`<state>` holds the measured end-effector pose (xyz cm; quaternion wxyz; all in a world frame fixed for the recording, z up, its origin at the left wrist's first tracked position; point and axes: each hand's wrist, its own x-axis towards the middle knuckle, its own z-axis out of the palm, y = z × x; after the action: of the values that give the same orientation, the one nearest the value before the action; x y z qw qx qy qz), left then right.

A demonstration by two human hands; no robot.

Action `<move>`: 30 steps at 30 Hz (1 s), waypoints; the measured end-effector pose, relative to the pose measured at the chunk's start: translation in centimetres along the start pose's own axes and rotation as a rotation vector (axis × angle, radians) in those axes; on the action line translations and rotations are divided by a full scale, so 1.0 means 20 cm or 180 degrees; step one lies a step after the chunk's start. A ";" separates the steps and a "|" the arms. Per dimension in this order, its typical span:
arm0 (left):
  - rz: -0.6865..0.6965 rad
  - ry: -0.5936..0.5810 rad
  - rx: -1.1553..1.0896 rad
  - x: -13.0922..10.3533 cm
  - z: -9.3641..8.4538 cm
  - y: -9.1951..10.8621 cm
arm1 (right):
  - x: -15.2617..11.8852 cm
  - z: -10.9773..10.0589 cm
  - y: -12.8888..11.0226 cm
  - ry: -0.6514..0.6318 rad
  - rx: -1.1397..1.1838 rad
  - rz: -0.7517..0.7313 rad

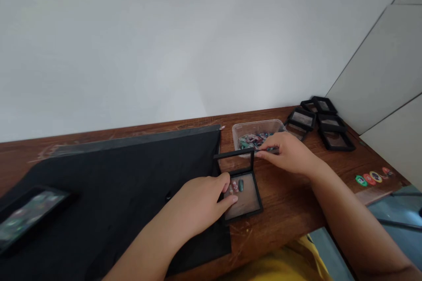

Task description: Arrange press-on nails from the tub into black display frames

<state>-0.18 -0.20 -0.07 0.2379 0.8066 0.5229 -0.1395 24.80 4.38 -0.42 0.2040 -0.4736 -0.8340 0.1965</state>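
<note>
A black-framed display case [245, 204] stands unfolded, its lid [253, 161] raised at the back. Clear film fills its base, and a few press-on nails, one dark green [241, 185] and others pinkish [235, 186], lie on it. My left hand [201, 202] grips the case's left side, index finger and thumb curled over the film beside the pinkish nails. At the front rim of a clear plastic tub [235, 134], my right hand [290, 151] has thumb and forefinger pinched; whatever is between them is too small to make out. Many mixed nails [252, 139] fill the tub.
Several black display cases [329, 120] are piled at the back right. A black mat [132, 184] covers the left of the wooden table, bearing a filled case [29, 215]. Round stickers [369, 179] are near the right edge. A white wall [165, 44] stands behind.
</note>
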 end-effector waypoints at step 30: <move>0.0103 0.0111 -0.0059 0.00 0.01 0.00 | -0.08 0.15 -0.23 -0.1427 0.0392 -0.0668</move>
<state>-0.18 -0.23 -0.21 0.2385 0.8150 0.5151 -0.1167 20.71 0.50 -0.77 0.0617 -0.3157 -0.8894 0.3248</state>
